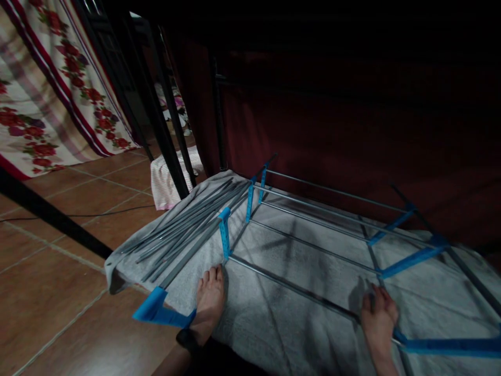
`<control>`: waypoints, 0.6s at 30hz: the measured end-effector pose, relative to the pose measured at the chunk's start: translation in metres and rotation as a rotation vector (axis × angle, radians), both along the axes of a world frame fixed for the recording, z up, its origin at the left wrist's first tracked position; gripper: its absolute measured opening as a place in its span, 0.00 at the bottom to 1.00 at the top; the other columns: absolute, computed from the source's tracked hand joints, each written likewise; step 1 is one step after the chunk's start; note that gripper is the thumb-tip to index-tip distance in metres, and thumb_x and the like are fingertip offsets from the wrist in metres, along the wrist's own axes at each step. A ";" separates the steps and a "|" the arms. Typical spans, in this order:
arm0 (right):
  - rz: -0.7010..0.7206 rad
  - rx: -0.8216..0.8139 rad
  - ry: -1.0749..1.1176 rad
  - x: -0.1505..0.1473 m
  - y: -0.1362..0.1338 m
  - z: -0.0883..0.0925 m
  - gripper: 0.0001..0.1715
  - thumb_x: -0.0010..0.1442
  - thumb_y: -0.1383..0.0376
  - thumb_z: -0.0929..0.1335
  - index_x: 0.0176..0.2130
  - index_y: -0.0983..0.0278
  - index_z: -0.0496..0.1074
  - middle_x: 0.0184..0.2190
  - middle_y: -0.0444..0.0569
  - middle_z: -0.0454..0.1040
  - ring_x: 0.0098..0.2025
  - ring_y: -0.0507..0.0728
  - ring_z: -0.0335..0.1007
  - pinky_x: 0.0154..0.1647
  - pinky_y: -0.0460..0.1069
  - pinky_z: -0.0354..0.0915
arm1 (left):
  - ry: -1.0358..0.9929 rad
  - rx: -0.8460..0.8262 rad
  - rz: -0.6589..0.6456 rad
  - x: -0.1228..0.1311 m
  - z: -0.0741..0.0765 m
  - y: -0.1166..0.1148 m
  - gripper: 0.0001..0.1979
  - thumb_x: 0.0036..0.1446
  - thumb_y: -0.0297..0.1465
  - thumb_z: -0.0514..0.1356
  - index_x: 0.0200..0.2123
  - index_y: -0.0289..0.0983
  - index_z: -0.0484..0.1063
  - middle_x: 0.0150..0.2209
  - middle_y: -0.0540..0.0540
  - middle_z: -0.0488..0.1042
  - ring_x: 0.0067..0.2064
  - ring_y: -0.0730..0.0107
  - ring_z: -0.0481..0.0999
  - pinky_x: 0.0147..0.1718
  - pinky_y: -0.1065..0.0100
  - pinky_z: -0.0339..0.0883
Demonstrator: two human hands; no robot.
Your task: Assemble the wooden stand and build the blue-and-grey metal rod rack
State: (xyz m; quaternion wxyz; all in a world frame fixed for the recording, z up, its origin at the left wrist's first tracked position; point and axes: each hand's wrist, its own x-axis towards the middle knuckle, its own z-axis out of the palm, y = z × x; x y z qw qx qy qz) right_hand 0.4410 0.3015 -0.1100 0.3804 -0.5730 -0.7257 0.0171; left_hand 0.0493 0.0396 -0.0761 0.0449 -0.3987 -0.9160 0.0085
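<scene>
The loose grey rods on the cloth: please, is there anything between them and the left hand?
Yes, the frame's left side rod runs between the left hand and the loose grey rods.

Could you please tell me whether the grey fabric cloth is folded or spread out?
Spread out: the grey fabric cloth lies wide beneath the loose slim grey rods and the blue-jointed metal frame.
</scene>
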 end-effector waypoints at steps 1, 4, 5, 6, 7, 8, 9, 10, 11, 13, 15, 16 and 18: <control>0.098 0.055 0.033 -0.013 -0.017 -0.002 0.33 0.67 0.52 0.58 0.59 0.70 0.69 0.59 0.67 0.67 0.63 0.70 0.62 0.61 0.67 0.61 | 0.002 -0.008 0.000 0.001 0.000 0.000 0.27 0.63 0.16 0.43 0.62 0.28 0.67 0.50 0.37 0.72 0.51 0.55 0.70 0.50 0.57 0.66; 0.351 0.044 0.064 -0.054 -0.073 -0.019 0.27 0.69 0.55 0.58 0.60 0.63 0.69 0.57 0.60 0.71 0.60 0.65 0.68 0.58 0.63 0.67 | 0.009 -0.005 0.009 0.002 -0.002 0.000 0.28 0.64 0.16 0.42 0.62 0.30 0.67 0.52 0.38 0.72 0.52 0.57 0.70 0.52 0.56 0.67; 0.434 0.035 0.031 -0.065 -0.090 -0.028 0.25 0.70 0.58 0.58 0.60 0.61 0.70 0.57 0.57 0.72 0.58 0.63 0.70 0.55 0.60 0.70 | 0.010 0.007 0.013 0.003 -0.003 0.000 0.28 0.64 0.16 0.42 0.63 0.31 0.67 0.53 0.38 0.72 0.53 0.57 0.69 0.53 0.55 0.67; 0.532 0.049 -0.023 -0.076 -0.105 -0.037 0.23 0.69 0.62 0.59 0.58 0.59 0.71 0.56 0.55 0.74 0.56 0.61 0.73 0.52 0.57 0.72 | 0.007 0.021 0.013 0.002 -0.004 0.000 0.29 0.64 0.16 0.42 0.63 0.31 0.67 0.53 0.37 0.72 0.53 0.56 0.69 0.53 0.55 0.67; 0.651 0.066 -0.100 -0.085 -0.117 -0.046 0.23 0.68 0.64 0.60 0.58 0.57 0.73 0.54 0.52 0.76 0.53 0.59 0.75 0.50 0.54 0.73 | 0.003 0.036 0.010 0.002 -0.006 0.000 0.29 0.63 0.16 0.42 0.63 0.31 0.67 0.53 0.36 0.72 0.53 0.56 0.70 0.53 0.55 0.67; 0.727 0.106 -0.165 -0.093 -0.126 -0.054 0.24 0.67 0.66 0.60 0.57 0.55 0.74 0.53 0.49 0.78 0.51 0.58 0.77 0.46 0.51 0.74 | -0.003 0.048 0.005 0.001 -0.007 0.000 0.30 0.62 0.16 0.43 0.64 0.31 0.67 0.53 0.36 0.72 0.53 0.55 0.70 0.52 0.55 0.68; 0.777 0.123 -0.233 -0.099 -0.131 -0.061 0.25 0.66 0.67 0.61 0.57 0.53 0.74 0.53 0.48 0.79 0.50 0.58 0.78 0.44 0.50 0.74 | -0.008 0.060 -0.002 0.001 -0.009 0.000 0.30 0.61 0.16 0.44 0.64 0.30 0.67 0.53 0.35 0.72 0.53 0.54 0.70 0.52 0.54 0.68; 0.805 0.135 -0.290 -0.103 -0.134 -0.065 0.25 0.65 0.67 0.61 0.57 0.52 0.75 0.54 0.47 0.79 0.49 0.58 0.79 0.43 0.50 0.74 | -0.008 0.076 -0.008 0.000 -0.011 0.000 0.30 0.60 0.16 0.45 0.64 0.30 0.66 0.54 0.34 0.71 0.53 0.52 0.70 0.52 0.54 0.68; 0.813 0.141 -0.331 -0.107 -0.135 -0.067 0.26 0.65 0.67 0.62 0.58 0.52 0.74 0.55 0.47 0.78 0.49 0.58 0.79 0.42 0.49 0.74 | -0.002 0.097 -0.017 0.001 -0.013 0.000 0.31 0.59 0.16 0.47 0.65 0.30 0.66 0.56 0.33 0.71 0.54 0.50 0.70 0.53 0.52 0.68; 0.815 0.142 -0.371 -0.112 -0.134 -0.068 0.25 0.65 0.65 0.62 0.58 0.52 0.75 0.55 0.47 0.78 0.49 0.58 0.79 0.41 0.49 0.74 | 0.022 0.155 -0.074 0.006 -0.017 -0.005 0.32 0.57 0.16 0.49 0.65 0.32 0.65 0.60 0.32 0.68 0.58 0.47 0.69 0.55 0.49 0.67; 0.783 0.147 -0.365 -0.115 -0.134 -0.065 0.23 0.66 0.63 0.62 0.55 0.53 0.77 0.54 0.47 0.79 0.47 0.58 0.79 0.41 0.49 0.73 | 0.035 0.209 -0.192 0.016 -0.022 -0.016 0.36 0.55 0.15 0.49 0.67 0.36 0.63 0.64 0.35 0.65 0.63 0.48 0.65 0.58 0.51 0.66; 0.750 0.138 -0.357 -0.116 -0.135 -0.063 0.23 0.67 0.63 0.61 0.54 0.53 0.78 0.53 0.48 0.79 0.47 0.58 0.79 0.42 0.49 0.73 | 0.035 0.234 -0.284 0.023 -0.024 -0.026 0.38 0.54 0.14 0.49 0.67 0.39 0.62 0.65 0.38 0.66 0.64 0.52 0.65 0.58 0.54 0.67; 0.677 0.109 -0.347 -0.119 -0.141 -0.059 0.23 0.68 0.63 0.60 0.53 0.54 0.79 0.53 0.49 0.79 0.48 0.58 0.79 0.45 0.50 0.72 | 0.010 0.277 -0.473 0.035 -0.029 -0.050 0.41 0.53 0.13 0.48 0.68 0.46 0.60 0.63 0.45 0.69 0.63 0.61 0.67 0.57 0.64 0.68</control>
